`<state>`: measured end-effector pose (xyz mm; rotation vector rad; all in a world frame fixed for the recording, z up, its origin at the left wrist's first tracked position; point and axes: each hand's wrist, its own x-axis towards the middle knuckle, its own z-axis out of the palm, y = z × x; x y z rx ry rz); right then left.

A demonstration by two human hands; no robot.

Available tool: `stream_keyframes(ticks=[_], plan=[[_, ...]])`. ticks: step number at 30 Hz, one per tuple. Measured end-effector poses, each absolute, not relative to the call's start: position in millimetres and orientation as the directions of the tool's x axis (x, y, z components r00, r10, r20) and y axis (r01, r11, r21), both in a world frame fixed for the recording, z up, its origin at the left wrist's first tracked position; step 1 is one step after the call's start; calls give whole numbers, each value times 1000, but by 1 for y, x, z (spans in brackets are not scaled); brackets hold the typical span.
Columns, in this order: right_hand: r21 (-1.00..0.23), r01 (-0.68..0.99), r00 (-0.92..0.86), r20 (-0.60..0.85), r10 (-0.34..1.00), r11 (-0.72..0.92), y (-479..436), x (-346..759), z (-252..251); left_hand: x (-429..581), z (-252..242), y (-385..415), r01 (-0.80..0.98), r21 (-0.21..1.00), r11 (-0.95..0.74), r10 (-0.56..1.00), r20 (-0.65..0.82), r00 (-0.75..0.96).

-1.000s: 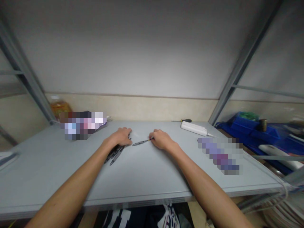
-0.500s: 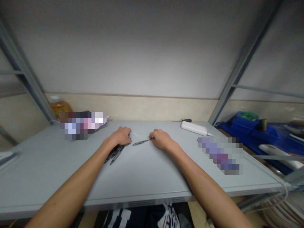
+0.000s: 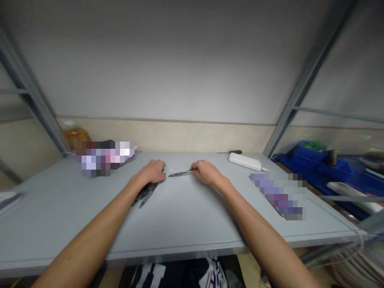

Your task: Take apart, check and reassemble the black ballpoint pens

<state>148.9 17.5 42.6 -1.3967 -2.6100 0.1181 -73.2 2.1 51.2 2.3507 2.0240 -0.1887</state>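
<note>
My right hand (image 3: 205, 172) pinches one end of a single pen (image 3: 179, 173) just above or on the table; its tip points left toward my other hand. On the left, my left hand (image 3: 152, 171) is curled over a bunch of dark pens (image 3: 146, 195) and grips them against the tabletop. Their lower ends stick out toward me beneath the wrist, while the upper ends are mostly covered by the fingers. A narrow gap separates the single pen from the bunch.
The grey table (image 3: 192, 224) carries a white power strip (image 3: 245, 162), a screwdriver (image 3: 235, 152) and a blurred-out long item (image 3: 276, 196) on the right. At the back left stand a bottle of amber liquid (image 3: 76, 136) and another blurred-out pack (image 3: 105, 158). Blue bins (image 3: 310, 158) lie beyond the right frame post.
My right hand has moved slightly up and to the right, and the pen in it has turned closer to level. My left hand stays in place on the bunch.
</note>
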Motion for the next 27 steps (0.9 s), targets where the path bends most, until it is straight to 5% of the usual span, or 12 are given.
stream_keyframes(ticks=[12,21,27], plan=[[-193,851,-471,131,873,488,19,160,53,-74,55,-4,995,12,-101,971,-218,102],[-160,861,-502,-121,856,482,24,165,45,-74,54,-3,989,15,-148,965,-218,147],[-149,866,-495,-115,861,478,23,165,47,-75,52,0,985,26,-169,967,-188,171]])
